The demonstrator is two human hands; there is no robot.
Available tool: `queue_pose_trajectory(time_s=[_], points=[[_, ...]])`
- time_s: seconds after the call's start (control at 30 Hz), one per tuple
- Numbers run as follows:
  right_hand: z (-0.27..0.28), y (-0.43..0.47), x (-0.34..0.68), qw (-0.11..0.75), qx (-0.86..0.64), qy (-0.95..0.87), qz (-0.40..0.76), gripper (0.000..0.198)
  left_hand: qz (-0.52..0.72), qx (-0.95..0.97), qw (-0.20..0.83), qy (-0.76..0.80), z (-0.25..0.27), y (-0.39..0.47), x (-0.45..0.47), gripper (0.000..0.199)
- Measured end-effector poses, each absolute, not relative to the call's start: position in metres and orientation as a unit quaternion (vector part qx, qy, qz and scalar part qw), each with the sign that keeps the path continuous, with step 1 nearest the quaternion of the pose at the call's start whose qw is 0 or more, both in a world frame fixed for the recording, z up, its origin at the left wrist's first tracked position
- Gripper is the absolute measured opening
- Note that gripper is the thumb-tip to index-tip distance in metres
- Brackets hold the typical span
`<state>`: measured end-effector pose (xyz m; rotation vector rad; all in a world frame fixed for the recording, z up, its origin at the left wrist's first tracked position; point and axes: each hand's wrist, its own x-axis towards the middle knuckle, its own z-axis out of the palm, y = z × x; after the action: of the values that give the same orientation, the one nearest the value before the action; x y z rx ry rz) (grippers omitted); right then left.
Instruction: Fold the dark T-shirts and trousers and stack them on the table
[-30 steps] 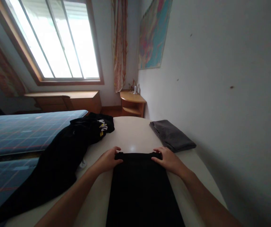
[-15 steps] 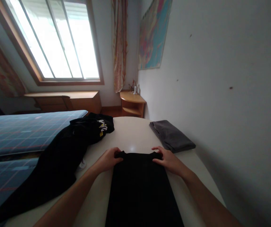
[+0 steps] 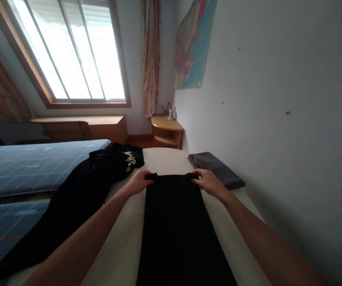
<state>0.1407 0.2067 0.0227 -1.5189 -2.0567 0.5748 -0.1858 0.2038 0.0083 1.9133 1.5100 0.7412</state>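
A long black garment (image 3: 178, 230), folded into a strip, stretches down the white table (image 3: 166, 159) toward me and runs out of the bottom of the view. Its exact kind I cannot make out. My left hand (image 3: 139, 182) pinches the far left corner, and my right hand (image 3: 209, 182) pinches the far right corner. Between them the far edge looks taut and slightly lifted. Just beyond my right hand lies a folded dark grey cloth (image 3: 218, 169).
More black clothing (image 3: 78, 198), with a white and yellow print, is heaped along the table's left side. Blue plaid mattresses (image 3: 39, 163) lie at the left. A white wall (image 3: 278, 159) closes the right side. A wooden corner shelf (image 3: 167, 124) stands beyond the table.
Both hands have moved away from me across the table, drawing the black garment's far edge with them. The heaped clothing and grey cloth stay about where they were.
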Motion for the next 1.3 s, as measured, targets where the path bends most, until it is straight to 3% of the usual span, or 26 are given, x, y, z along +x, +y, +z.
queue_pose_trajectory(time_s=[0.2,0.43,0.5,0.67,0.97,1.13,1.3], points=[[0.014,0.207,0.126,0.255,-0.576,-0.750,0.202,0.037,0.260,0.711,0.195,0.623,-0.005,0.212,-0.177,0.026],[-0.003,0.142,0.106,0.275,-0.497,-0.814,0.120,0.051,0.288,0.738,0.087,0.604,-0.010,0.151,-0.144,0.058],[-0.001,0.116,0.102,0.223,-0.446,-0.852,0.158,0.055,0.279,0.791,0.105,0.534,-0.010,0.123,-0.132,0.059],[-0.001,0.074,0.110,0.095,-0.380,-0.891,0.228,0.063,0.121,0.874,0.200,0.425,-0.015,0.070,-0.123,0.066],[-0.016,0.069,0.150,0.061,-0.469,-0.855,0.213,0.072,0.070,0.863,0.180,0.466,-0.021,0.066,-0.166,0.060],[-0.002,0.073,0.156,0.074,-0.465,-0.858,0.205,0.062,0.129,0.847,0.172,0.486,-0.011,0.070,-0.180,0.045],[0.018,0.102,0.146,0.132,-0.467,-0.860,0.157,0.030,0.233,0.804,0.145,0.528,-0.004,0.104,-0.183,0.025]])
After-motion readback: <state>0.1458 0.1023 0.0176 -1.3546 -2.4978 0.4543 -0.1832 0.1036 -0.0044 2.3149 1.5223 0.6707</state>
